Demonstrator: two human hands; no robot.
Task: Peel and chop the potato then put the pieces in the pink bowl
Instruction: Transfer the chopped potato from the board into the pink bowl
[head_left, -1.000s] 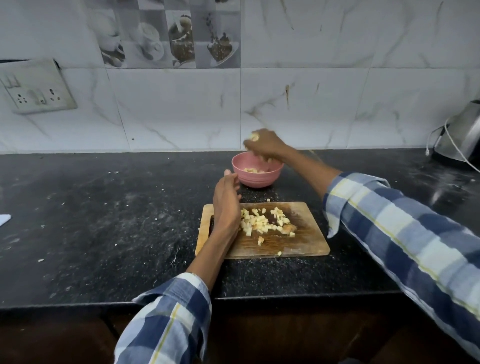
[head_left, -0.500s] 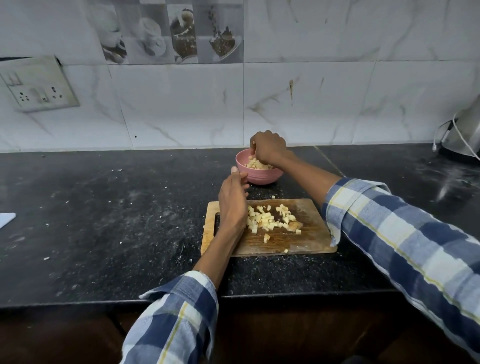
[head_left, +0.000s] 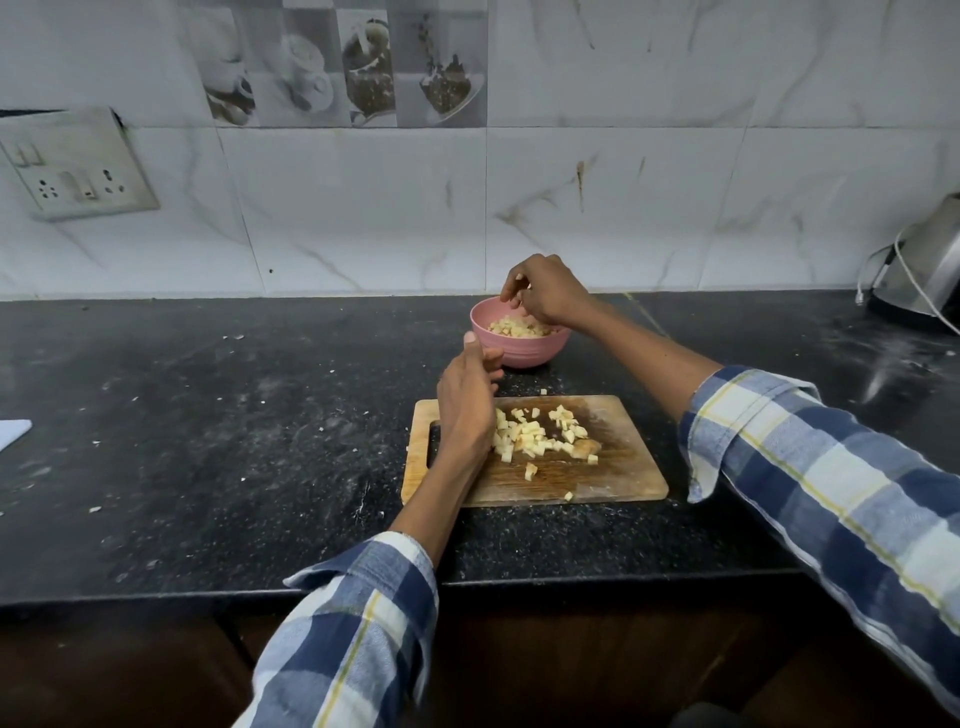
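Looking down from head height, two checked sleeves (head_left: 358, 639) are seen entering from the bottom of the frame over a dark speckled tabletop (head_left: 208, 441). Just below centre, a wooden chopping board (head_left: 618, 475) is laid flat, and a loose heap of pale potato cubes (head_left: 535, 439) is spread over its left half, with a few strays lower on the board.

The left hand (head_left: 467, 410) is held edge-on against the left of the heap, fingers straight and together, nothing gripped, like a wall for sweeping. Above the board, at centre frame, the pink bowl (head_left: 514, 348) is stood on the tabletop, already partly filled with cubes. The right hand (head_left: 545, 291) is poised over its rim, fingers loosely bunched and pointing down; whether a cube is pinched there cannot be told.

The cubes are judged to be light, firm, damp and a little slippery, so they are best gathered in a cupped handful, not pinched singly. Further back, a marbled tile wall is seen, a socket plate (head_left: 78, 166) at upper left and a metal kettle (head_left: 930, 265) at the right edge.
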